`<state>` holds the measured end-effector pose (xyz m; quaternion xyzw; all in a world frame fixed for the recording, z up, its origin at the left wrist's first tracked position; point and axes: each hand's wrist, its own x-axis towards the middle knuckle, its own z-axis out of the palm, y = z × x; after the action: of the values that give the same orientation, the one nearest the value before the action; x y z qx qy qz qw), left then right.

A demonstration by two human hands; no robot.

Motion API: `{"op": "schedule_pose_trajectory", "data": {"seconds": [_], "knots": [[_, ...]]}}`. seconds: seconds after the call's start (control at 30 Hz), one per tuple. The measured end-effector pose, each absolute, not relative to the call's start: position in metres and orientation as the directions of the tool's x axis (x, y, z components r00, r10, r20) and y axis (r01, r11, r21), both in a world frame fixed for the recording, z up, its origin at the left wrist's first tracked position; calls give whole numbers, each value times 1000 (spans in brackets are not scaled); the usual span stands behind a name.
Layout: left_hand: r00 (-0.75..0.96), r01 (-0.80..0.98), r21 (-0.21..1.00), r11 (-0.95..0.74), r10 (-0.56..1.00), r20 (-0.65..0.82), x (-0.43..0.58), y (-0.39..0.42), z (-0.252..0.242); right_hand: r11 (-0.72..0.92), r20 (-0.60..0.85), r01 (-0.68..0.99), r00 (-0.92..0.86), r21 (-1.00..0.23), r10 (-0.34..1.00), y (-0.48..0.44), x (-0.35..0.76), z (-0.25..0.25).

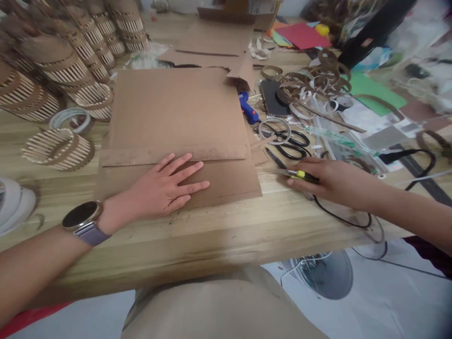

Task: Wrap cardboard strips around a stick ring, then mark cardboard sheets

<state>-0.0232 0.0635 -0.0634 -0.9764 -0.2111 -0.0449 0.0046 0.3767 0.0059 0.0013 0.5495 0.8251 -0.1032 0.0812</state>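
My left hand [164,186], with a watch [82,215] on its wrist, lies flat with fingers spread on brown cardboard. Its fingertips reach the taped lower edge of an upper cardboard sheet [180,110], which rests over another cardboard sheet [226,183]. Beyond the right edge of the cardboard, my right hand [328,181] is closed around a slim yellow-and-black utility knife [302,175], low over the table; its tip is blurred. A dark pen [276,158] lies just beyond that hand's fingers.
Slatted round baskets [58,149] and a tape roll [70,121] stand at left. A blue glue gun [249,108], black cable [296,141], phone [273,97] and curled brown strips [318,77] crowd the right. Below the table edge sits a bin [328,275].
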Motion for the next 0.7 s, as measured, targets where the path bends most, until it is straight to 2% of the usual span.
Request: {"op": "schedule_pose_trajectory", "data": {"seconds": [0.1, 0.2, 0.4, 0.7], "knots": [[909, 407, 23, -913, 408, 89, -24, 64, -63, 260, -245, 964, -264, -50, 933, 4, 377, 5], [911, 398, 35, -917, 399, 103, -24, 64, -64, 236, -260, 972, -232, -16, 937, 1, 364, 11], [918, 374, 7, -927, 372, 138, -25, 65, -64, 332, -369, 943, -319, -30, 873, -1, 336, 12], [910, 387, 48, -921, 389, 139, -23, 64, -63, 511, -350, 859, -489, -34, 799, 2, 305, 14]]}}
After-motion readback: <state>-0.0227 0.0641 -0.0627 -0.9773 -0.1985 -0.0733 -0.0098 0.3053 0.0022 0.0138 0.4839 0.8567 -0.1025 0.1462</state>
